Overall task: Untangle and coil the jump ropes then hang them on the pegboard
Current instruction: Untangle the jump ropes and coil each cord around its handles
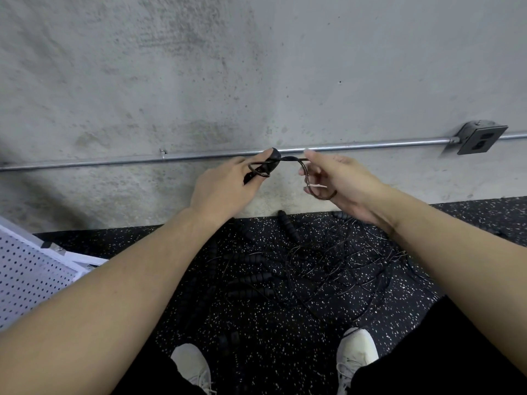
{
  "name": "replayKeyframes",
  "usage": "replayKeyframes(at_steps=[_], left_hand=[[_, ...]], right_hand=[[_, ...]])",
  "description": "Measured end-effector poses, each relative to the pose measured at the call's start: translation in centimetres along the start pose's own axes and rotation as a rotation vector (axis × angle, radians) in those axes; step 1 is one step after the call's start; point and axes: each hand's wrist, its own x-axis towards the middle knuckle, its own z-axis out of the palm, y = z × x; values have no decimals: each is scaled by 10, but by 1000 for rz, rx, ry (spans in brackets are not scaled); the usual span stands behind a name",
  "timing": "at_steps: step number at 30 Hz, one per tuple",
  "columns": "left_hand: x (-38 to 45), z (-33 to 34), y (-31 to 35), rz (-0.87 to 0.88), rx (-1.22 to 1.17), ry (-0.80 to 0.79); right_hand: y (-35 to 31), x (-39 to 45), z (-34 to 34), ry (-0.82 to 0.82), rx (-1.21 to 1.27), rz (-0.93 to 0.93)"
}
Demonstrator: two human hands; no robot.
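Note:
My left hand (225, 186) grips the black handles of a jump rope (272, 162), with a loop of thin cord wound over them. My right hand (339, 178) pinches the same cord a short way to the right, and the cord curls down through its fingers. Both hands are raised in front of the concrete wall. Below them, a tangled pile of thin black jump ropes (328, 266) with several ribbed black handles (251, 277) lies on the speckled floor. The white pegboard (31, 275) leans at the lower left.
A metal conduit (114, 161) runs along the wall to an outlet box (482, 139) at the right. My two white shoes (356, 352) stand on the black speckled rubber floor (285, 337) just in front of the rope pile.

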Motion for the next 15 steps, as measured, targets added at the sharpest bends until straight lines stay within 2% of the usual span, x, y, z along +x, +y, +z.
replayKeyframes(at_steps=[8,15], left_hand=[[-3,15,-7,18,148,-40],[-1,13,-6,-39,123,-66]], right_hand=[[-5,8,-10,189,573,29],[-2,10,5,236,609,105]])
